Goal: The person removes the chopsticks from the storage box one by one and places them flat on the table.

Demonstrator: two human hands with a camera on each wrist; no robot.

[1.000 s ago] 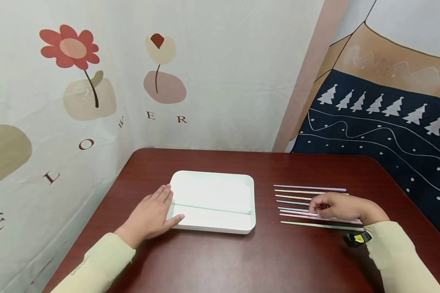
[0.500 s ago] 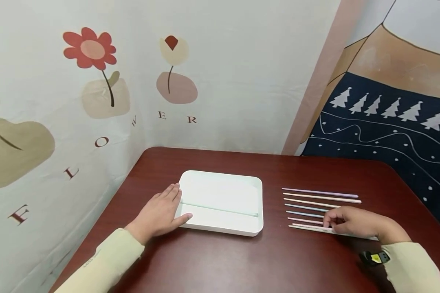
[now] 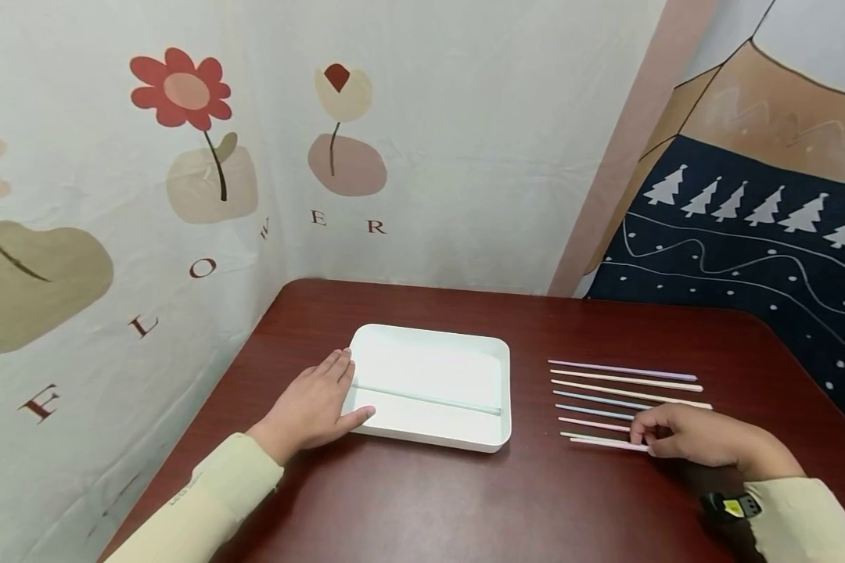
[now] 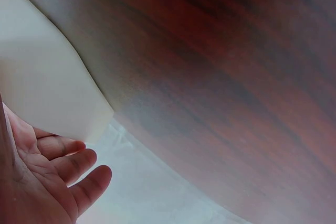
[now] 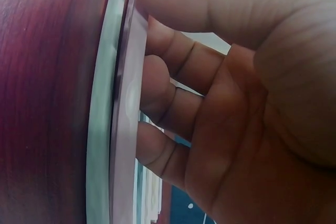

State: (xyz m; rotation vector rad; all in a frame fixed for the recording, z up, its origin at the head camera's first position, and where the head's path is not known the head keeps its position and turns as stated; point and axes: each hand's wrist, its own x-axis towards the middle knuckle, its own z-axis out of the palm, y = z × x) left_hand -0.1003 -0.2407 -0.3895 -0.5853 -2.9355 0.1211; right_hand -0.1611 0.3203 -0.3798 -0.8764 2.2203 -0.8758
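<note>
In the head view a white tray (image 3: 433,443) stands on the table, with a thin pale green stick (image 3: 429,400) lying across its inside. My left hand (image 3: 314,403) rests at the tray's left edge, fingers straight and thumb over the near rim. Over to the right, my right hand (image 3: 704,438) pinches a pale pink chopstick (image 5: 127,114) between thumb and fingers. Right beside it lies a light green chopstick (image 5: 102,119). Behind these, several pastel chopsticks lie roughly parallel, among them a purple one (image 3: 623,370) and a yellow one (image 3: 627,393); the hand hides some ends.
The dark red wooden table (image 3: 429,508) has rounded far corners. Behind it hangs a pale flower-print cloth (image 3: 465,156), and a navy tree-print cloth (image 3: 746,242) borders the right side.
My right hand has drawn a pink chopstick toward the near side, over to the near side of the green one. My left hand stays on the tray edge. The head view has turned slightly left.
</note>
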